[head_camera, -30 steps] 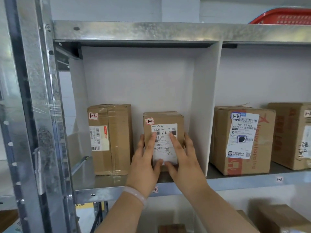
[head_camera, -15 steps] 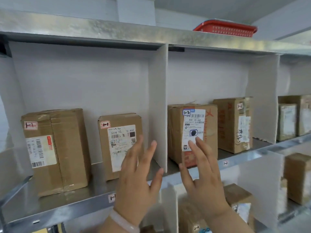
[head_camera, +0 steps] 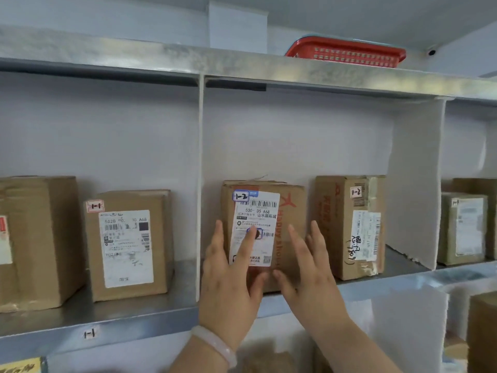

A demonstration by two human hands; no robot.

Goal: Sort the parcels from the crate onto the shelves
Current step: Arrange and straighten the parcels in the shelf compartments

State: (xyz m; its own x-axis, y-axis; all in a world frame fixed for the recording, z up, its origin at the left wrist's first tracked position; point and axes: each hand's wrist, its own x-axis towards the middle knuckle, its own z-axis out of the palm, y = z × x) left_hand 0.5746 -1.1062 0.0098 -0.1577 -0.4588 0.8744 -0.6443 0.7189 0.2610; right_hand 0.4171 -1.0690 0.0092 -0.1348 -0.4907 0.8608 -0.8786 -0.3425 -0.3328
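Both my hands are flat and spread wide against the front of one parcel [head_camera: 291, 238] at centre frame, gripping nothing. Left hand [head_camera: 231, 281] covers the lower part of its white label [head_camera: 255, 227], forefinger on the print; right hand [head_camera: 309, 275] lies on bare cardboard beside it. The parcel stands upright on the steel shelf [head_camera: 134, 310], just right of a white divider [head_camera: 199, 184]. Upper right: red basket [head_camera: 347, 53].

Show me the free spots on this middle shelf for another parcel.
Bare shelf lies between the 1-1 parcel and the white divider. A narrower strip sits between the 1-2 side-labelled box and the right divider. Crowded: both open hands, left and right, front the middle box.
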